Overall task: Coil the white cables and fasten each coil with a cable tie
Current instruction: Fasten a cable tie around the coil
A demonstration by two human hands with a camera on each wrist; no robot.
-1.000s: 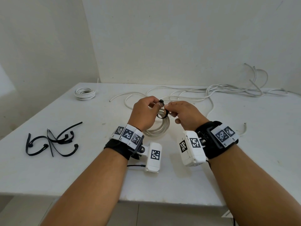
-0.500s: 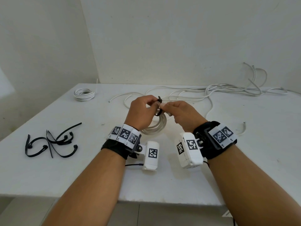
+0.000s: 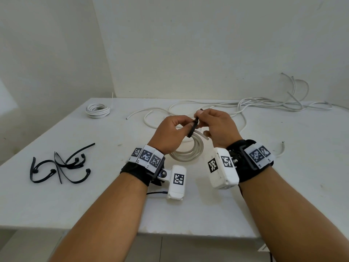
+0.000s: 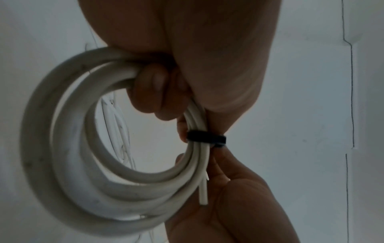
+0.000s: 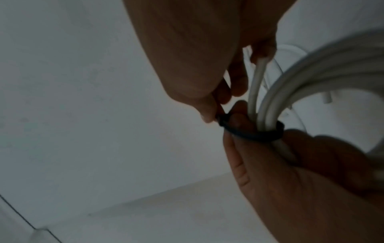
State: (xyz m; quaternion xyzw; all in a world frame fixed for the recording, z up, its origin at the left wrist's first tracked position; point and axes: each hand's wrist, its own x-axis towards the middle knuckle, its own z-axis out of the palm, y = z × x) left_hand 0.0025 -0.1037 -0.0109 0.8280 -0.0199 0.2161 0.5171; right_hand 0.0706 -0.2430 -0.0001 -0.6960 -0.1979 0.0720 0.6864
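Note:
My left hand (image 3: pixel 184 126) grips a coil of white cable (image 3: pixel 188 153) just above the white table (image 3: pixel 198 210); the coil hangs down towards me. A black cable tie (image 3: pixel 193 128) loops around the coil's strands beside my left fingers. My right hand (image 3: pixel 200 116) pinches the tie's tail and holds it up and away. In the left wrist view the tie (image 4: pixel 205 139) sits snug around the coil (image 4: pixel 62 148). In the right wrist view the tie (image 5: pixel 259 135) still loops past the strands (image 5: pixel 311 74) and round a left fingertip. One cut cable end sticks out near the tie.
A finished white coil (image 3: pixel 98 110) lies at the back left. Several loose black cable ties (image 3: pixel 60 165) lie at the left of the table. Loose white cables (image 3: pixel 264 104) sprawl along the back wall to the right. Walls close the table's back and left.
Both hands have risen a little with the coil. My right hand has drawn the tie's tail up and away, and the black loop around the strands is smaller.

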